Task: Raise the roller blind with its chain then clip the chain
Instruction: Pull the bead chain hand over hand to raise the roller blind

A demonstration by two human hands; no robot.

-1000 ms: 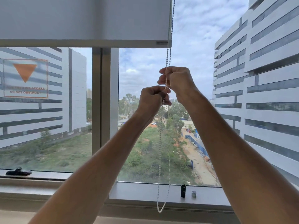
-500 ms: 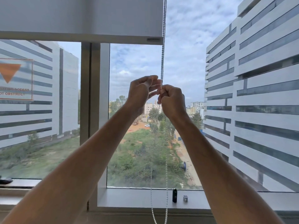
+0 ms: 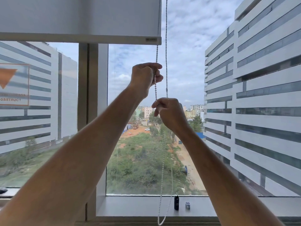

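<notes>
The white roller blind covers the top of the window, its bottom bar just above my hands. A white bead chain hangs as a loop from beside the blind's right edge down past the sill. My left hand is closed around the left strand, up near the blind's bar. Lower and slightly right, my right hand is fisted on the same strand. The right strand hangs free just behind my right hand, with a small connector on it.
A grey window sill carries a small black cylinder and a small pale clip-like piece. A vertical window mullion stands left of the chain. An orange-bordered notice is stuck on the left pane.
My left hand has climbed up the chain and closed on it, while my right hand has dropped lower, pulling the strand down. The view has shifted slightly.
</notes>
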